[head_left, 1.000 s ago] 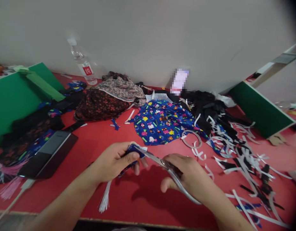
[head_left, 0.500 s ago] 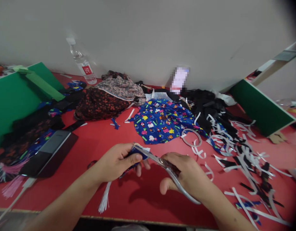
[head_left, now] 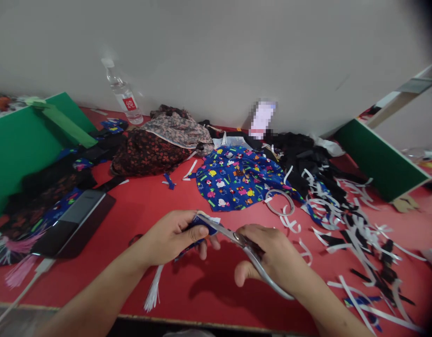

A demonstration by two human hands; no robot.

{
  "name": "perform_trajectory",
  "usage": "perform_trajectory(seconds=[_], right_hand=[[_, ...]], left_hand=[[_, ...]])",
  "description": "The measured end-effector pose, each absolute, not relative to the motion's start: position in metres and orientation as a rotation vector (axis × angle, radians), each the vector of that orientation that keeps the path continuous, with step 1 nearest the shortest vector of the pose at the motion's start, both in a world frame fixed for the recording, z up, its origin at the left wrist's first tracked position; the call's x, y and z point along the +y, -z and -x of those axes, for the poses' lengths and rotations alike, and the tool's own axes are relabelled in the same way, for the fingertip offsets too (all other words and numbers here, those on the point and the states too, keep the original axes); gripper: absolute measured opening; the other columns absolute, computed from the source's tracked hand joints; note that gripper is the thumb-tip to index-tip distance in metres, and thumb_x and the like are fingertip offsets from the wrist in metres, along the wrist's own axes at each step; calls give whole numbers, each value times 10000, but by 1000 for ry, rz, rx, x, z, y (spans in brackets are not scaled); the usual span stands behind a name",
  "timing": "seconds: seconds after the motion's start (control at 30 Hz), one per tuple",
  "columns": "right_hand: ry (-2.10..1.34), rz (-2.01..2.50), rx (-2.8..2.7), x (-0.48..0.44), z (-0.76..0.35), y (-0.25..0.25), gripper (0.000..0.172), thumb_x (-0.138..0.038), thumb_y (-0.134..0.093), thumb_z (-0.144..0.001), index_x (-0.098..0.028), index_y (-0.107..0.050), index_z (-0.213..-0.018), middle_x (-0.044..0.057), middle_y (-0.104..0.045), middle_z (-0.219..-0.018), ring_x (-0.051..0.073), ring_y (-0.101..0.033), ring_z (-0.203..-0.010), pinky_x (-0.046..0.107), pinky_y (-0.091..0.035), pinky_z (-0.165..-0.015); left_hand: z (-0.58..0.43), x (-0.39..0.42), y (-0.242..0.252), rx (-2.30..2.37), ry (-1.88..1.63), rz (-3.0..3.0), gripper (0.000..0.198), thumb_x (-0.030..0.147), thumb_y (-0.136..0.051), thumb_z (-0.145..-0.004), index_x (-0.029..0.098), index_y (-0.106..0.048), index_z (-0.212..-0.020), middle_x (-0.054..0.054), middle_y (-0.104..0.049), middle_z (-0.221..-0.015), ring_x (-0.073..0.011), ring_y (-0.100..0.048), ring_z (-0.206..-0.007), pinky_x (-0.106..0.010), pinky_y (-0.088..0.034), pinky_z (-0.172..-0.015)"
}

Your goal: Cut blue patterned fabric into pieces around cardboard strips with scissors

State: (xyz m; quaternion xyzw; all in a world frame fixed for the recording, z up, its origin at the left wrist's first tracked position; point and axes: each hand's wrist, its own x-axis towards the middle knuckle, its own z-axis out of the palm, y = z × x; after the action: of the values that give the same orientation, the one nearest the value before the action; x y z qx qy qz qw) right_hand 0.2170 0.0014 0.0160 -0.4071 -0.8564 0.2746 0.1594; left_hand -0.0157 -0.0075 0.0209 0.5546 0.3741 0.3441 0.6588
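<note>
My left hand (head_left: pixel 169 238) is closed around a small folded piece of blue printed fabric (head_left: pixel 203 224) with a white edge, held just above the red table (head_left: pixel 139 210). My right hand (head_left: pixel 272 255) grips a pair of metal scissors (head_left: pixel 249 252); their blades reach left into the fabric piece between my left thumb and fingers. A white tassel (head_left: pixel 153 292) hangs below my left hand near the table's front edge.
A blue cartoon-print cloth (head_left: pixel 237 180), dark floral cloths (head_left: pixel 149 150) and black fabric lie behind. White and black strip offcuts (head_left: pixel 356 229) litter the right. A dark flat device (head_left: pixel 74 224) lies left, a water bottle (head_left: pixel 123 93) by the wall, green boards (head_left: pixel 377 159) at both sides.
Both hands stay almost in place. The scissor blades have worked slightly further into the blue fabric piece, and the view shifted a little.
</note>
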Motion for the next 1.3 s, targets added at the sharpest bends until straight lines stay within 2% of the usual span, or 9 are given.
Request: perform_trajectory(seconds=[0.4, 0.77, 1.0, 1.2, 1.3], right_hand=[[-869, 1120, -2440, 3, -213, -16, 557, -686, -604, -608, -163, -561, -795, -2, -543, -659, 111, -446, -548, 207, -318, -508], [-790, 1122, -2441, 3, -214, -14, 550, -697, -607, -583, -161, -527, -677, -49, -442, -557, 79, -364, -492, 206, -256, -467], [-758, 1133, -2468, 3, -214, -16, 571, -703, -629, -545, -161, -566, -712, -38, -490, -562, 81, -395, -488, 195, -269, -454], [-748, 1140, -2483, 3, -216, -13, 575, -708, -612, -568, -157, -594, -731, -26, -512, -565, 86, -393, -479, 197, -272, -456], [-763, 1142, -2486, 4, -215, -13, 567, -700, -616, -575, -158, -589, -736, -23, -517, -576, 91, -403, -487, 198, -276, -462]], left_hand=[[16, -4, -19, 908, -685, -1369, 240, 297, -499, -859, 117, -655, -891, -71, -681, -786, -119, -628, -612, -232, -485, -614], [16, -5, -21, 897, -677, -1378, 276, 326, -492, -860, 109, -656, -909, -102, -704, -825, -125, -636, -606, -230, -485, -599], [18, -4, -20, 882, -657, -1399, 297, 337, -486, -863, 98, -663, -877, -110, -708, -823, -124, -634, -593, -215, -471, -561], [20, -4, -19, 856, -633, -1375, 306, 356, -492, -856, 106, -669, -854, -120, -709, -867, -123, -634, -598, -226, -479, -581], [21, -4, -20, 866, -622, -1370, 310, 354, -490, -858, 104, -673, -853, -114, -707, -825, -123, -631, -598, -226, -478, -584]])
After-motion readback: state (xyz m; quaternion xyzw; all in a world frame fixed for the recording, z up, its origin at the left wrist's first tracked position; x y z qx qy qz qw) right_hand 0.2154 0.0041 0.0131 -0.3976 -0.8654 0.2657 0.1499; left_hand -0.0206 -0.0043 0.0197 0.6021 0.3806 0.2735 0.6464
